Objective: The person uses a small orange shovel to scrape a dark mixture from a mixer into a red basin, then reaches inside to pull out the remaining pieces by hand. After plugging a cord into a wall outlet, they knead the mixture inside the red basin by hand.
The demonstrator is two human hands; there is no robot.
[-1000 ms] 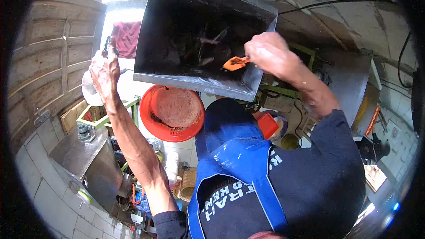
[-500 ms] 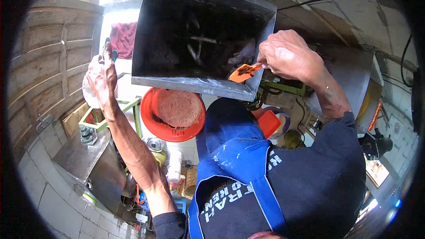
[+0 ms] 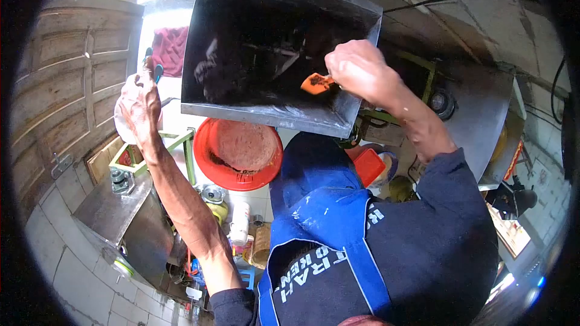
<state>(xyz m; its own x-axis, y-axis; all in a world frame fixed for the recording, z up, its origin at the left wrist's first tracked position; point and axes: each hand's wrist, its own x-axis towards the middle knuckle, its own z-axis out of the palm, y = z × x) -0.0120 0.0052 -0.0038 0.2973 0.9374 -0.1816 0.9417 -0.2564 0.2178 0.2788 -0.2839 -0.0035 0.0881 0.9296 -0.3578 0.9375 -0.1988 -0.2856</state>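
Note:
My right hand (image 3: 362,72) is closed on the handle of a small orange spatula (image 3: 316,83), whose blade carries dark brown residue. The blade is over the inside of a large metal pan (image 3: 266,112) with a dark interior and straight walls. To the left of the pan, my left hand (image 3: 140,104) is closed. A dark and teal piece (image 3: 158,72) sticks up past its fingers, and a pale rounded thing (image 3: 122,125) shows partly behind the hand. What exactly the left hand holds is hidden.
Below the pan sits a red basin (image 3: 208,163) holding brownish powder. A green metal frame (image 3: 181,139) and a steel counter (image 3: 115,205) stand at the left. A red container (image 3: 365,167) is beside my apron, and a metal worktop (image 3: 477,121) lies to the right.
My right hand has moved left and slightly inward over the pan with the orange spatula. The left hand has barely shifted, and the view has moved slightly.

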